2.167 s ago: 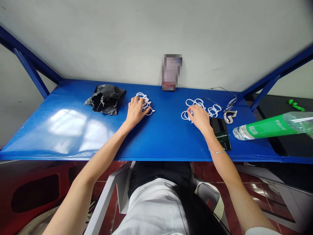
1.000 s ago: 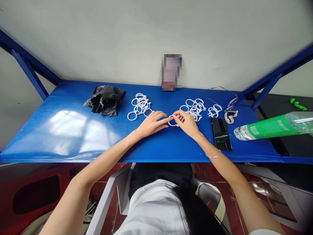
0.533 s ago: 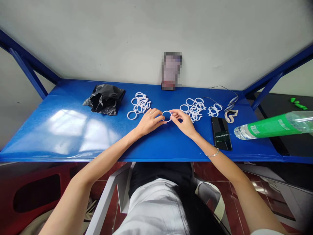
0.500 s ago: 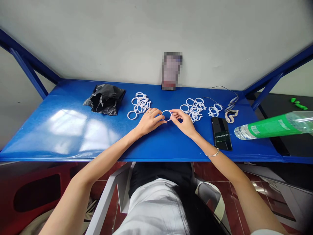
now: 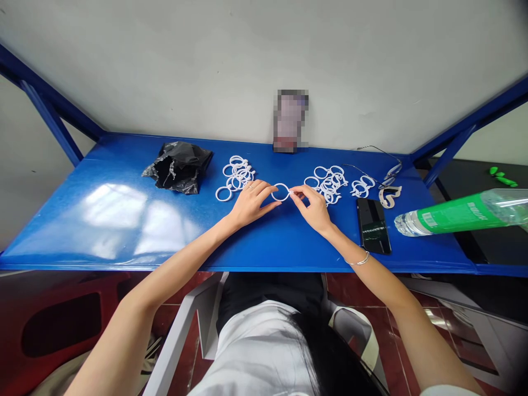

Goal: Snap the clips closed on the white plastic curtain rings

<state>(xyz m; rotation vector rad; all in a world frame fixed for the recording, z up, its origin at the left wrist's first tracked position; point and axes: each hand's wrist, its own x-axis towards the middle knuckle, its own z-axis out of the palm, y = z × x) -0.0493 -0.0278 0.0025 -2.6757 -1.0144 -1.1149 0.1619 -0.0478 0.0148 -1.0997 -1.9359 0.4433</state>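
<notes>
Ring [image 5: 280, 184], one (white), pinched by left hand [image 5: 251, 203] and right hand [image 5: 314, 209], one black bag [image 5: 187, 161]

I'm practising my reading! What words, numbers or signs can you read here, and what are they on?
I can't read any for certain.
Green bottle label: pale lettering, too small and blurred.
Upright object by the wall: pixelated, nothing readable.
Black phone: no readable words.

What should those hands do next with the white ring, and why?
Perhaps the right hand should squeeze the white ring at its small end: its fingers are there, while the left hand touches the opposite side. I can't see if that end is fastened.
</notes>
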